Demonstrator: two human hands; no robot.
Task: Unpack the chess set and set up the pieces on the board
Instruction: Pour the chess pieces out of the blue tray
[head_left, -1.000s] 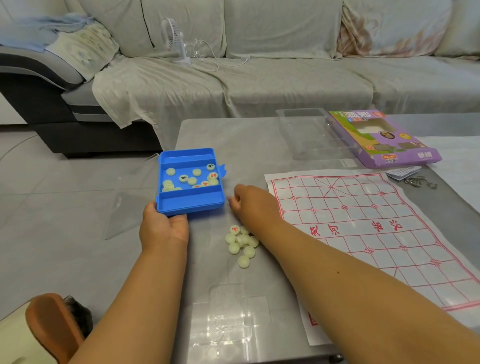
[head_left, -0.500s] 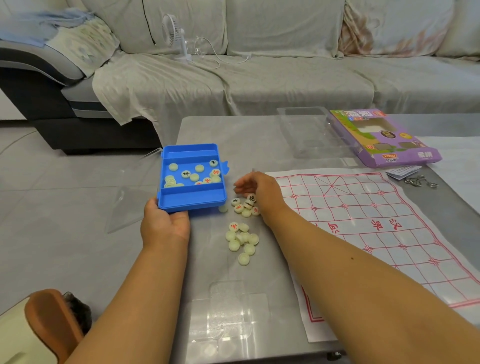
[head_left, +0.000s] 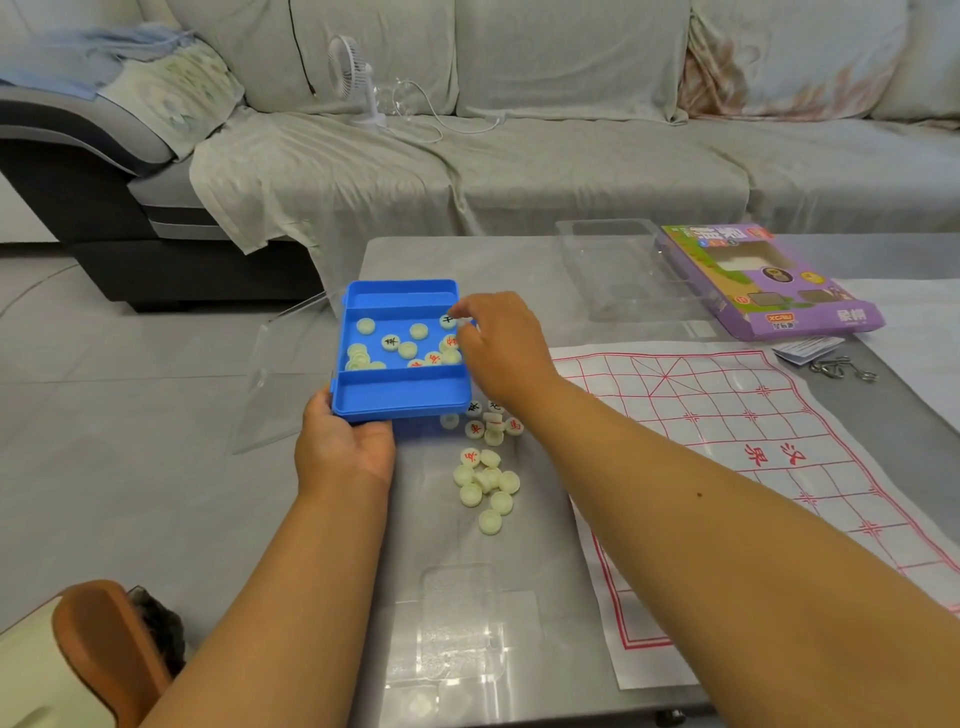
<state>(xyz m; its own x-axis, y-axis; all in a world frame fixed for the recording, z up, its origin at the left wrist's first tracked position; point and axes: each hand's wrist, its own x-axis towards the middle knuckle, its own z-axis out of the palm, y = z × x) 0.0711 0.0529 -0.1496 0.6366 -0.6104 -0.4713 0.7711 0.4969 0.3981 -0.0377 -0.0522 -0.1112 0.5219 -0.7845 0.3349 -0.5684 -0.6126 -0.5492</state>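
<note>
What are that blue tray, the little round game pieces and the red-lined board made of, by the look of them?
Blue tray: likely molded plastic, with uniform colour, a smooth semi-gloss surface and thin dividers. Round pieces: pale, slightly translucent discs with printed characters, probably plastic or resin. Board: a thin flexible sheet, paper or plastic film, since it lies rippled with a wavy edge.

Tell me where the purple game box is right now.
In the head view the purple game box lies at the table's far right, beyond the paper board, right beside a clear plastic tray.
</note>
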